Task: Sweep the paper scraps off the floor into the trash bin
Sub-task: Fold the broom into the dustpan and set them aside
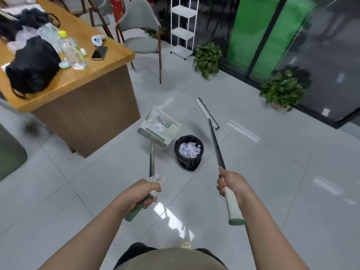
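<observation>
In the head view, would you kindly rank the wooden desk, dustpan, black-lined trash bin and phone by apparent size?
1. Wooden desk
2. White-and-green dustpan
3. Black-lined trash bin, slightly smaller though nearer
4. Dark phone, farther away

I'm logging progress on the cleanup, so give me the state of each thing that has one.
Dustpan: scraps inside, not yet emptied.
Trash bin: upright, lined, holding paper scraps.
Broom: head raised.
Left hand: grips dustpan handle.
Right hand: grips broom handle.
Water bottle: upright, capped.
</observation>
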Tool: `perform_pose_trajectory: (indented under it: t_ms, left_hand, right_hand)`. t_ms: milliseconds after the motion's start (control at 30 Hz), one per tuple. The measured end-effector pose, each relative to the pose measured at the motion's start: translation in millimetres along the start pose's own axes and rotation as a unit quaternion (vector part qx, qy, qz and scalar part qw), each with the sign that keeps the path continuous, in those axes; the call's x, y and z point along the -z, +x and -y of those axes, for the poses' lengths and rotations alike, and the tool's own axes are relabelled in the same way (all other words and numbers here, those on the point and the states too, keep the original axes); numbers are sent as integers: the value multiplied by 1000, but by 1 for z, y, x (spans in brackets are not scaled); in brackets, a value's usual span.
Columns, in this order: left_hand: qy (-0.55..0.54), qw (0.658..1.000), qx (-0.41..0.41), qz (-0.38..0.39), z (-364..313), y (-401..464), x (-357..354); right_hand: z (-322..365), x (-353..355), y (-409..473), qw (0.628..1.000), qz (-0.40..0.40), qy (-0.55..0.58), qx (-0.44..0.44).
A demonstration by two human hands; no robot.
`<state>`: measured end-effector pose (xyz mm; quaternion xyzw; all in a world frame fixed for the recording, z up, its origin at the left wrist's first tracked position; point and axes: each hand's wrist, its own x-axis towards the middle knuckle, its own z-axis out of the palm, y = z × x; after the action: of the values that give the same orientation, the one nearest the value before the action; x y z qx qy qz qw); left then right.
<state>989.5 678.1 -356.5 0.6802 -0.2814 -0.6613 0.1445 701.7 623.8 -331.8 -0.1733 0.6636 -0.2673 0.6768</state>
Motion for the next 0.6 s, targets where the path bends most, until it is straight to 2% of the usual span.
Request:
perform_pose_trajectory:
  t_ms: [133, 233, 400, 600]
  left_hand:
    - [129, 992, 1, -6, -21, 9, -4]
    - [240, 971, 6, -12, -34, 17, -3]
    - [441, 896, 47, -19, -47, 31, -12]
    - [632, 772, 57, -37, -41, 40, -34]
  right_hand:
    - [-2, 12, 12, 999, -22, 45, -21]
    - [-10, 13, 18, 995, -36, 83, -33]
    - [-22, 12, 19, 990, -50, 126, -47]
    - [-33, 8, 19, 982, -59, 171, -57]
